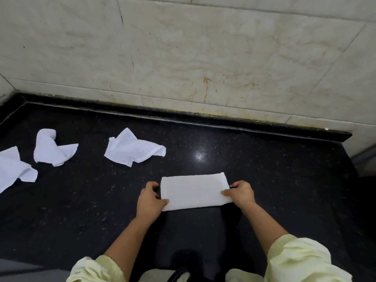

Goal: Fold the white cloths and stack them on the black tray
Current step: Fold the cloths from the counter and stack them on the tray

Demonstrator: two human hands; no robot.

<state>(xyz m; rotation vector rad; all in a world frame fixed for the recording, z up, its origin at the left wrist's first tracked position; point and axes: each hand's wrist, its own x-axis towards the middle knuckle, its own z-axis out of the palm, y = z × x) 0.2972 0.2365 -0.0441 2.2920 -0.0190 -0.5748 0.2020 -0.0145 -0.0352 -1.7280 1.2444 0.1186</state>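
Observation:
A white cloth (193, 191) folded into a long rectangle lies flat on the black counter (274, 180) in front of me. My left hand (149, 202) grips its left end, thumb on top at the near corner. My right hand (241, 194) grips its right end, thumb lying on the cloth. Just below the cloth, between my forearms, is a matte black rectangle (197, 237) that looks like the black tray. Nothing lies on it. Three crumpled white cloths lie to the left: one mid-left (132, 148), one further left (50, 148), one cut off by the left edge (14, 169).
A pale marble wall (203, 58) rises behind the counter, above a raised black back ledge (223, 122). The counter ends at the right around (350, 159). Bare counter shows between the crumpled cloths and my hands. My pale yellow sleeves (299, 259) fill the bottom of the view.

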